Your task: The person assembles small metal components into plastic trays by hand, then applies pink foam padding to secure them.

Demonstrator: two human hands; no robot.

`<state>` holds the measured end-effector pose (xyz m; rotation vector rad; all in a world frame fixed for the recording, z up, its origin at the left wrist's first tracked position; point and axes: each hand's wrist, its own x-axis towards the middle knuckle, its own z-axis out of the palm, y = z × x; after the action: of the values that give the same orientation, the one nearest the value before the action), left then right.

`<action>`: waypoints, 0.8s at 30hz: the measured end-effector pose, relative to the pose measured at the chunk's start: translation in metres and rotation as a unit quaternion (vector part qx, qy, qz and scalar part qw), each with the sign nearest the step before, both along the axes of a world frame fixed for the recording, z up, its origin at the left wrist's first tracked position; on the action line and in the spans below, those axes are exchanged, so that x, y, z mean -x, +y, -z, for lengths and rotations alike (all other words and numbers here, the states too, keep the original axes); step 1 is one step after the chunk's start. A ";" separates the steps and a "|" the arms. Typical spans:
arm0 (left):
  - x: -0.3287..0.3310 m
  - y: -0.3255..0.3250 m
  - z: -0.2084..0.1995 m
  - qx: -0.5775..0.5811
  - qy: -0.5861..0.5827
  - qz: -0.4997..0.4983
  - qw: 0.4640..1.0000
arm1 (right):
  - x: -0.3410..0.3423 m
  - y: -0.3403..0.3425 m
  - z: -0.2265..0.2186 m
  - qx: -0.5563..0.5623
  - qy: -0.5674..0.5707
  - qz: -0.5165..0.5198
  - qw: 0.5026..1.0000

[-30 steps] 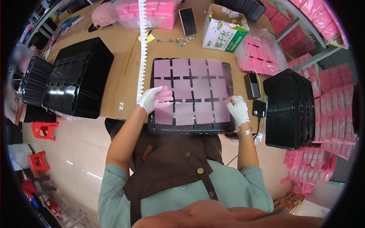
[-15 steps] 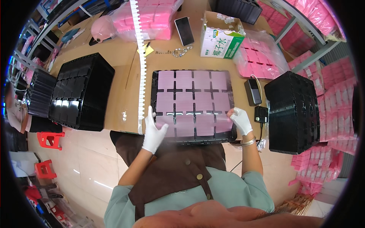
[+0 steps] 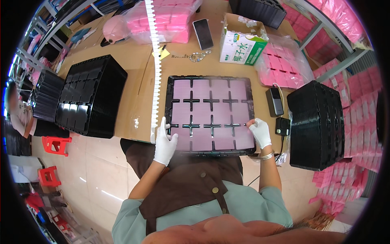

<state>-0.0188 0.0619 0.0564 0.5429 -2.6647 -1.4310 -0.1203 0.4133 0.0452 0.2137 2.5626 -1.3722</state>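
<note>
A black plastic tray (image 3: pixel 251 97) with raised cross-shaped dividers lies in front of me at the table's near edge. Lilac-pink sheet material (image 3: pixel 201 110) fills it, and the black crosses show through its gaps. At the tray's near left corner is my white-gloved left hand (image 3: pixel 165 144), thumb and fingers apart, touching or just over the rim. My right hand (image 3: pixel 260 133), also gloved, is at the right rim with curled fingers pressed together; whatever is between the fingertips is too small to make out.
Stacks of black trays stand left (image 3: pixel 87 97) and right (image 3: pixel 317 126). A white toothed strip (image 3: pixel 155 81) runs along the tray's left. Behind are a phone (image 3: pixel 202 34), a carton (image 3: pixel 239 44) and bagged pink pieces (image 3: pixel 280 63). A power bank (image 3: pixel 274 101) lies right. Another person (image 3: pixel 20 114) is far left.
The near part of the lilac-pink sheet, which lay over the dividers, has settled down among them, so the near crosses now show. Both hands stay by the tray's sides. The view has shifted slightly.
</note>
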 end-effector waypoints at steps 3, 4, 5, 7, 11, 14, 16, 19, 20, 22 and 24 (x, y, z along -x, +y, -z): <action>-0.002 -0.001 0.003 0.023 0.029 0.006 0.999 | -0.006 0.003 0.000 -0.052 0.045 0.025 0.997; -0.003 -0.001 0.000 0.023 0.029 0.004 0.999 | -0.007 0.003 -0.003 -0.077 0.079 0.051 0.993; -0.006 -0.001 -0.008 0.096 0.022 0.006 0.995 | -0.008 0.002 -0.011 -0.130 0.073 0.068 0.987; -0.002 0.002 -0.021 0.167 0.016 0.012 0.986 | -0.001 0.004 -0.009 -0.184 0.166 0.060 0.967; 0.055 0.014 -0.029 0.253 0.137 0.178 0.941 | 0.033 -0.028 -0.018 -0.243 0.299 -0.082 0.919; 0.122 0.030 -0.006 0.345 0.137 0.254 0.893 | 0.064 -0.073 0.005 -0.340 0.301 -0.212 0.865; 0.151 0.032 0.014 0.389 0.093 0.301 0.866 | 0.076 -0.088 0.022 -0.354 0.300 -0.233 0.854; 0.150 0.012 0.023 0.346 0.109 0.322 0.874 | 0.088 -0.082 -0.003 -0.358 0.170 -0.233 0.888; 0.149 0.006 0.025 0.347 0.110 0.321 0.874 | 0.095 -0.072 0.012 -0.395 0.185 -0.204 0.876; 0.145 -0.003 0.027 0.341 0.087 0.272 0.895 | 0.102 -0.062 0.019 -0.406 0.219 -0.209 0.862; 0.152 -0.001 0.029 0.337 0.081 0.259 0.901 | 0.109 -0.067 0.017 -0.409 0.205 -0.212 0.863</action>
<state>-0.1713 0.0609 0.0271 -0.3515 -3.0071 -0.4604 -0.2290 0.3460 0.0285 -0.5442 3.1167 -0.1180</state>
